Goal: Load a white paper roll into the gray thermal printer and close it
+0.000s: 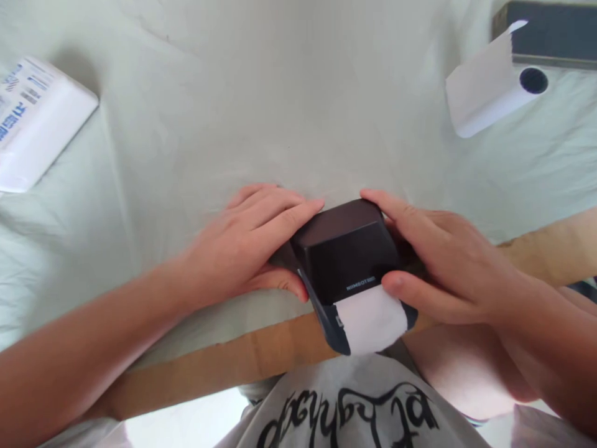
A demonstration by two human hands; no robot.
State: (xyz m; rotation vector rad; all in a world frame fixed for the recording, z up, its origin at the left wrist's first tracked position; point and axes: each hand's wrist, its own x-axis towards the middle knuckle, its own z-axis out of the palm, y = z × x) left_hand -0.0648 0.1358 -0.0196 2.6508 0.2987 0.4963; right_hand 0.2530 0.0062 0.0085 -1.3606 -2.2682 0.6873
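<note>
A black label printer [347,255] with "NIIMBOT" lettering sits tilted at the table's front edge. A strip of white paper [373,320] comes out of its near side. My left hand [261,239] grips the printer's left side, fingers over the far left corner and thumb low on the side. On the right side, my right hand [438,255] holds it with the index finger at the far corner and the thumb on the front near the paper. The undersides of both hands' grips are hidden.
A white package with blue print [51,118] lies at the far left. At the upper right are a roll of white paper [489,87] and a dark box [555,31]. A brown strip [261,354] runs along the cloth-covered table's near edge.
</note>
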